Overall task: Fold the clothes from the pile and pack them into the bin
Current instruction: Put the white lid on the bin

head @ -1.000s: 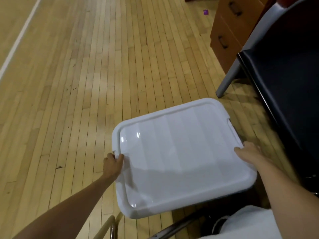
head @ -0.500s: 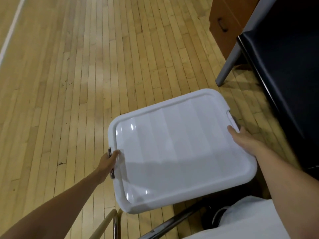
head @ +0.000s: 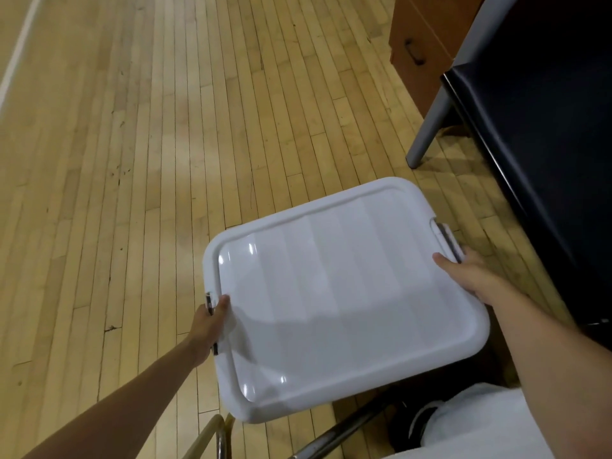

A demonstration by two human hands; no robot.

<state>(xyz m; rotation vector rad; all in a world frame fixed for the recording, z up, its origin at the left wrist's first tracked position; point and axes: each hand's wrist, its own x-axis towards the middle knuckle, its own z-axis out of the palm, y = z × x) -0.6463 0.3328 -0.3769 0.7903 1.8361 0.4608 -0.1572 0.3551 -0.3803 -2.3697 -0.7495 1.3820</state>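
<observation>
white plastic, glossy and ribbed: the lid [head: 344, 293] covers the bin completely, so nothing of what is inside shows. the lidded bin sits low over the wood floor [head: 132, 160], just in front of the person, with a dark latch [head: 448, 241] visible at its right edge and another at its left edge. the left hand [head: 208, 323] grips the left edge at the latch there, thumb on top of the lid and fingers curled under the rim. the right hand [head: 470, 276] holds the right edge just below the right latch, thumb lying on the lid and fingers wrapped over the side. to the right stands a black table [head: 546, 144] on a grey leg [head: 427, 127], with a brown wooden cabinet [head: 420, 44] behind it. white cloth [head: 480, 425] lies at the bottom right, beside metal chair tubing [head: 331, 435].
</observation>
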